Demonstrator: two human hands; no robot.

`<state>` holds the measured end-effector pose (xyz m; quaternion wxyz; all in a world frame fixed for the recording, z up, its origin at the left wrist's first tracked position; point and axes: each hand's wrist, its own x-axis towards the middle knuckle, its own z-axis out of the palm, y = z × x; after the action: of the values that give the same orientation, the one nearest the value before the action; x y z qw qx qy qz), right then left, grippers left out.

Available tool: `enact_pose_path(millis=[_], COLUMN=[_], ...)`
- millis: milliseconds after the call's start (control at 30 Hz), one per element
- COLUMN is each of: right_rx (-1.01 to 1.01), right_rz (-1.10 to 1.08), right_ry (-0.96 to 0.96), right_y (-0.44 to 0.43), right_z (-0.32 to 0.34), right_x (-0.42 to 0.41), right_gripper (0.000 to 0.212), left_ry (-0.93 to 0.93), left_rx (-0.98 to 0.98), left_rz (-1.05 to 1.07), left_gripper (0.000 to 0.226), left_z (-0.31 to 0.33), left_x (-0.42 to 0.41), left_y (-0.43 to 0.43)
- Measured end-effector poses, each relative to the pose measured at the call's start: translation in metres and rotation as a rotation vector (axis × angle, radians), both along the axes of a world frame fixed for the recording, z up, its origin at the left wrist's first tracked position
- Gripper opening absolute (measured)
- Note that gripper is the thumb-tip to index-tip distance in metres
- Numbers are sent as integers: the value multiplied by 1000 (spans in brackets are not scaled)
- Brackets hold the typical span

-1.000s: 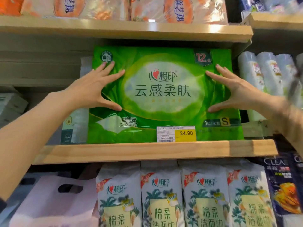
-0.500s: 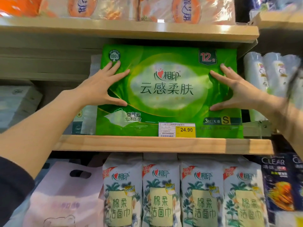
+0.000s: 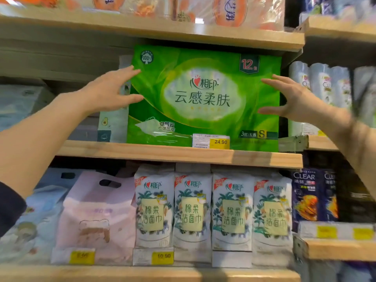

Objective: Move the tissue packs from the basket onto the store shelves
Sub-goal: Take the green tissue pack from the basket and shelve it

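Standing on shelf: the green pack [image 3: 203,98] sits upright on the middle shelf [image 3: 179,156], face out, its bottom edge on the board just behind the front lip.
Pack top: close under the upper shelf [image 3: 154,30]; whether it touches cannot be told.
Left hand [image 3: 105,92]: fingers spread wide and loose at the pack's left edge; fingertips overlap the green face near the upper left corner, the thumb reaches in lower down. Whether the skin presses the wrapper cannot be told; nothing is gripped.
Right hand [image 3: 295,98]: fingers also spread wide, over the pack's right edge, thumb low and pointing inward; contact cannot be told, and it holds nothing.
Price tag [image 3: 211,141]: white and yellow, reading 24.90, in front of the pack's lower edge, right of centre.
Left of pack: a pale slim pack [image 3: 113,123] stands just beside it, partly behind the left hand.
Right of pack: white bottles [image 3: 321,88] in a row on the next shelf unit, blurred.
Above: orange packs [image 3: 223,9] on the upper shelf.
Below: four white packs [image 3: 212,210] with green palm prints stand side by side; a pink bag [image 3: 97,216] sits left of them, dark bottles [image 3: 314,196] marked CLEAR to their right.
Sleeve [image 3: 10,208]: dark, on the left arm at the frame's edge.
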<state>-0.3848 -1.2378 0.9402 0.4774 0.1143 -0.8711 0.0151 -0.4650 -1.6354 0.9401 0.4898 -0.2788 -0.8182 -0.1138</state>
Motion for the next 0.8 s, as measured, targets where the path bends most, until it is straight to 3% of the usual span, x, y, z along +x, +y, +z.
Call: enact_pose_path(millis=[167,300,467,800], right_rx=[-65,-110,-202,-283], right_rz=[-38,-77,-88,65], right_ry=[-23,-34,-91,-199], right_y=[-36,-72,-121,-191], right_z=[-28,-58,-95,-156], right_x=[36,63,101,162], right_gripper=[94,78,83,71], left_ry=[-40,-100,-185,-323], left_rx=[-11,-44,-64,-60], left_rz=[-14,5,-11,24], left_gripper=[67,64,61,59], left_z=[-22,-42,-73,-138], left_x=[38,64,98,158], left_y=[-35,-74,-118,-174])
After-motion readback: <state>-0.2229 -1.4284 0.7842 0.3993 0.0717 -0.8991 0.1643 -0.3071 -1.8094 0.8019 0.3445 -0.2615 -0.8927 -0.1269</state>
